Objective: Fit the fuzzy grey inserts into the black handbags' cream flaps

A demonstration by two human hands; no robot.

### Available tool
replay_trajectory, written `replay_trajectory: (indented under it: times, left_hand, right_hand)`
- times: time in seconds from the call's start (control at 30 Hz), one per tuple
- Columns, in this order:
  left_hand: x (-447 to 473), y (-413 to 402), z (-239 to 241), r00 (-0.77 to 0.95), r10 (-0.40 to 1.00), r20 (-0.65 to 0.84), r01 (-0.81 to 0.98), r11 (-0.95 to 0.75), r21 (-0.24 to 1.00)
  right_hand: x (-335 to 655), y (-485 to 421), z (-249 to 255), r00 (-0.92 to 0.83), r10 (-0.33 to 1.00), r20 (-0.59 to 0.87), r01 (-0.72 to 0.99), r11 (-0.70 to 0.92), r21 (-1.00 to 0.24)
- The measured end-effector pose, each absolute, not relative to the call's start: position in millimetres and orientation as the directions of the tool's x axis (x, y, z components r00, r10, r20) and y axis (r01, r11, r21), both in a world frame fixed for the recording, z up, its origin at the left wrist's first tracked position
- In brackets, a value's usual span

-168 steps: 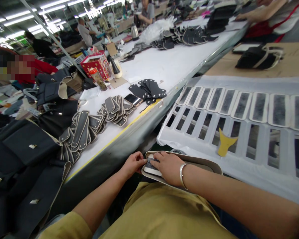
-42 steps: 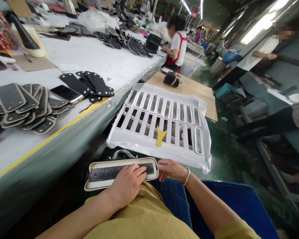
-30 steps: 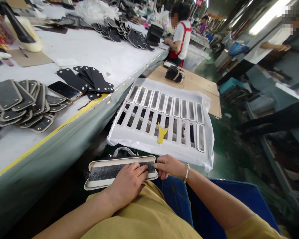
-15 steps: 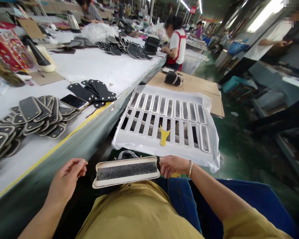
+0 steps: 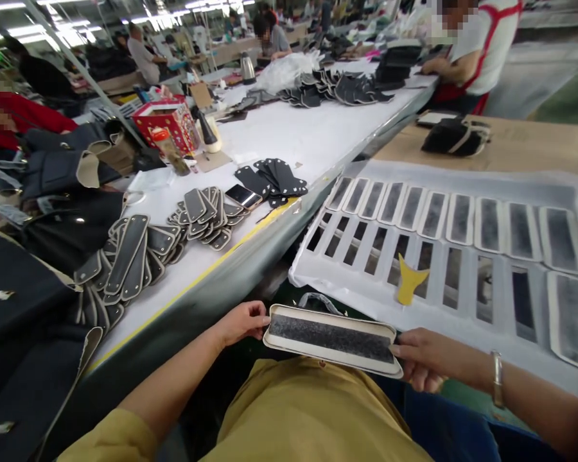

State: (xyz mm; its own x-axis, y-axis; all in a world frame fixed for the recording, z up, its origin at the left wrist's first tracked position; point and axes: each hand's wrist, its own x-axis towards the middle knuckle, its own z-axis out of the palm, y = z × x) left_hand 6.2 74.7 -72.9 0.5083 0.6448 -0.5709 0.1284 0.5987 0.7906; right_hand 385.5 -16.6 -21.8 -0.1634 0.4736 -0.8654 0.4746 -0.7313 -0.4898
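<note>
A long panel (image 5: 332,337) with raised cream edges and a dark grey strip down its middle is stretched between my hands, close to my waist. My left hand (image 5: 243,324) pinches its left end with thumb and fingertips. At the other end my right hand (image 5: 421,356) grips the corner, thumb on top and fingers curled below. Just behind the panel a clear-wrapped loop (image 5: 320,301) shows; what it belongs to is hidden. To the right, a white slotted sheet (image 5: 313,273) bears several cream-edged dark pieces (image 5: 433,215) and a yellow forked piece (image 5: 411,280).
The long white table (image 5: 279,141) with a yellow edge strip runs along my left. On it lie piles of dark riveted straps (image 5: 128,256), black pieces (image 5: 282,179) and a phone (image 5: 243,196). Black bags (image 5: 67,218) crowd the left. A co-worker (image 5: 481,58) sits at the far right.
My left hand, apart from the panel before, now holds its left end. My right thumb now lies on the panel. The view has swung left, and the panel tilts down to the right.
</note>
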Motion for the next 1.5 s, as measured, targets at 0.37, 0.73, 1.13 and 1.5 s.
replay_trajectory:
  times: [0.37,0.73,1.13,1.5]
  left_hand:
    - [20.9,83.3,-45.4,0.528,0.605,-0.596,0.448,0.399,0.8]
    - [17.8,94.0,-49.5,0.587,0.745,-0.319,0.585,-0.117,0.803]
    - [171.4,83.2,-15.7,0.952,0.272,-0.138,0.296,-0.715,0.633]
    - [180.1,83.6,-19.9,0.95,0.222,-0.219,0.312,-0.718,0.623]
  right_hand:
    - [389.4,-4.7,-27.4,-0.204,0.395,-0.896,0.483,-0.755,-0.443]
    - [400.5,-22.4,-31.8,-0.161,0.768,-0.62,0.507,-0.475,-0.719]
    - [376.5,-10.5,-5.2,-0.359,0.912,-0.197,0.9,0.283,-0.331]
    - [374.7,-13.3,-1.7,-0.399,0.881,-0.255,0.912,0.351,-0.212]
